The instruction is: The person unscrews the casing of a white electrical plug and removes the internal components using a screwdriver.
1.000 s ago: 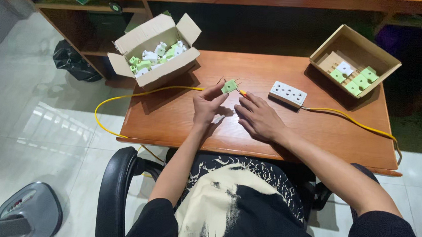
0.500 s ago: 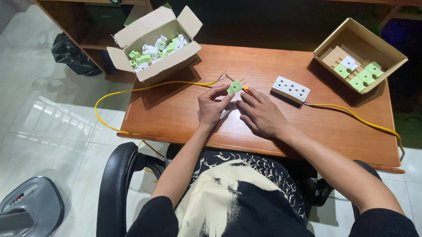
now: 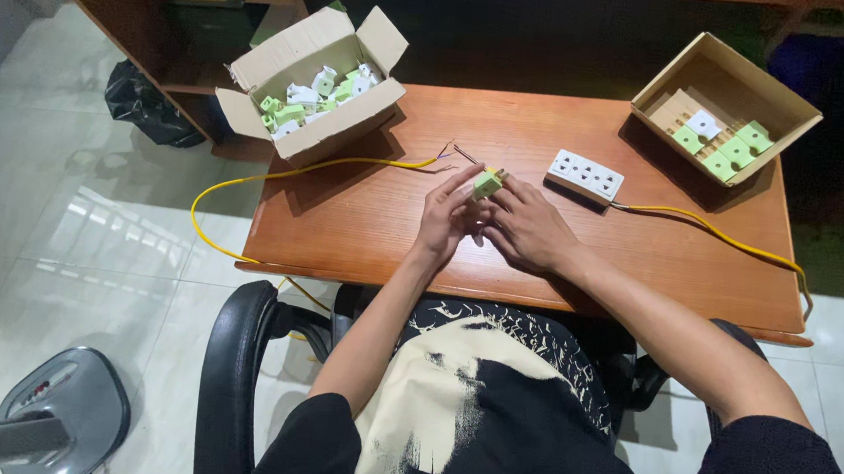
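Both hands meet mid-table: left hand [image 3: 446, 224], right hand [image 3: 526, 230], fingers clamped on green plug [image 3: 487, 183].

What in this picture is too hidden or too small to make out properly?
Head view, the only one:
- The small green and white part: both hands' fingers cover its lower side, so its full shape is unclear.
- Left hand and right hand: the palms face down, hidden.
- Bared wire ends of the yellow cable: too thin to count the strands.
- Open box: its pieces are a jumble, with the lower ones buried.
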